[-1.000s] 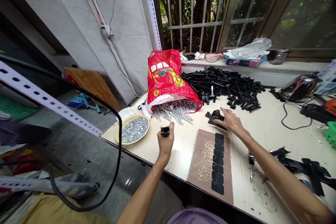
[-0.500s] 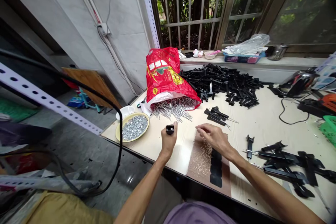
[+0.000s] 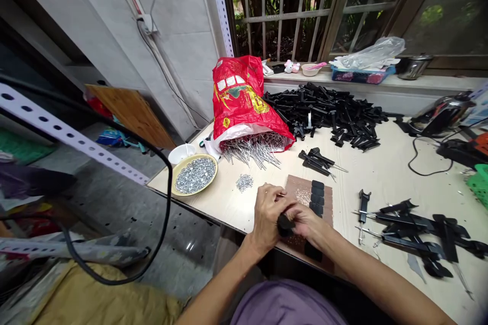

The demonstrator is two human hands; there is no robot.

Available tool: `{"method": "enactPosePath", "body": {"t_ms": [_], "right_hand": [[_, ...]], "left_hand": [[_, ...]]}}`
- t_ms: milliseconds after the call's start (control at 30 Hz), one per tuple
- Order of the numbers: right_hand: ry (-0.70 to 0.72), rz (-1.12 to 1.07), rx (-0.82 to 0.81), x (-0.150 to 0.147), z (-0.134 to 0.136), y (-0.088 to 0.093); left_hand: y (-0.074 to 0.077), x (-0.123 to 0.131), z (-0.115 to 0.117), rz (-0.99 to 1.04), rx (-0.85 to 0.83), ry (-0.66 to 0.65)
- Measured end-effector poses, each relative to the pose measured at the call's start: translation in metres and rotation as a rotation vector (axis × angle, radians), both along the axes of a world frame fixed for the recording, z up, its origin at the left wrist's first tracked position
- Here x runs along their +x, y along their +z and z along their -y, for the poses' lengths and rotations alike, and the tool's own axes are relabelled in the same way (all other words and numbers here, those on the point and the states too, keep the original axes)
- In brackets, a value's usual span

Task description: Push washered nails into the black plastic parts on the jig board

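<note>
My left hand [image 3: 265,221] is closed around a black plastic part [image 3: 285,225], whose dark end points toward me. My right hand [image 3: 305,219] meets it from the other side, its fingers bent against the same part. The fingertips overlap, so what lies between them is hidden. Both hands are over the near left side of a brown board [image 3: 295,181] strewn with pale crumbs. Along that board runs a row of flat black pads [image 3: 317,198], partly covered by my right hand. Left of the hands lies a small heap of tiny metal pieces [image 3: 244,182].
A yellow bowl [image 3: 216,175] of shiny metal pieces stands at the table's left edge. Behind it, a red bag [image 3: 238,91] spills metal rods [image 3: 253,151]. Black plastic parts form a large pile [image 3: 328,111], with more assembled ones [image 3: 415,236] at right. A black cable [image 3: 168,203] hangs at left.
My left hand has moved right and toward me with the black plastic part. My right hand has come in to meet it. The small metal heap is now uncovered.
</note>
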State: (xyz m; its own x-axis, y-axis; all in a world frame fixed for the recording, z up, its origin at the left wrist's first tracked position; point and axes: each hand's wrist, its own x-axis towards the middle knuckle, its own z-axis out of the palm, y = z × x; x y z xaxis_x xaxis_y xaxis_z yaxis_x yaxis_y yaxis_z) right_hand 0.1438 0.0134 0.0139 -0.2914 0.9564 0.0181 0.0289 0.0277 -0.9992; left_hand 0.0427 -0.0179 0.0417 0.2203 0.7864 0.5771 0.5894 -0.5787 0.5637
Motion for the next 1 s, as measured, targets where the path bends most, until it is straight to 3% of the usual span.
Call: {"method": "enactPosePath", "body": {"t_ms": [67, 133, 200, 267, 333, 400, 500, 767, 833, 900, 1000], "right_hand": [[-0.240, 0.433, 0.360, 0.003, -0.004, 0.006], [-0.382, 0.608, 0.505, 0.008, -0.010, 0.013], [-0.330, 0.327, 0.280, 0.018, -0.017, 0.018], [-0.264, -0.023, 0.009, 0.029, -0.024, 0.021], [-0.239, -0.185, -0.110, 0.038, -0.027, 0.022], [-0.224, -0.122, -0.049, 0.040, -0.026, 0.021], [-0.200, 0.048, 0.100, 0.033, -0.019, 0.016], [-0.152, 0.303, 0.296, 0.024, -0.017, 0.005], [-0.116, 0.335, 0.349, 0.022, -0.019, 0.006], [-0.084, 0.370, 0.406, 0.018, -0.021, 0.009], [-0.045, 0.415, 0.492, 0.010, -0.023, 0.011]], "left_hand": [[-0.004, -0.003, 0.005, -0.069, -0.016, -0.021], [-0.009, -0.017, 0.005, -0.139, -0.047, -0.031], [-0.018, -0.043, -0.001, -0.181, -0.082, 0.036], [-0.031, -0.073, -0.010, -0.170, -0.118, 0.249], [-0.046, -0.101, -0.022, -0.192, -0.172, 0.421], [-0.059, -0.119, -0.033, -0.247, -0.222, 0.453], [-0.070, -0.125, -0.044, -0.329, -0.266, 0.443], [-0.076, -0.119, -0.056, -0.503, -0.249, 0.445], [-0.076, -0.120, -0.058, -0.459, -0.250, 0.434], [-0.074, -0.120, -0.060, -0.286, -0.292, 0.422], [-0.066, -0.115, -0.060, 0.242, -0.504, 0.366]]}}
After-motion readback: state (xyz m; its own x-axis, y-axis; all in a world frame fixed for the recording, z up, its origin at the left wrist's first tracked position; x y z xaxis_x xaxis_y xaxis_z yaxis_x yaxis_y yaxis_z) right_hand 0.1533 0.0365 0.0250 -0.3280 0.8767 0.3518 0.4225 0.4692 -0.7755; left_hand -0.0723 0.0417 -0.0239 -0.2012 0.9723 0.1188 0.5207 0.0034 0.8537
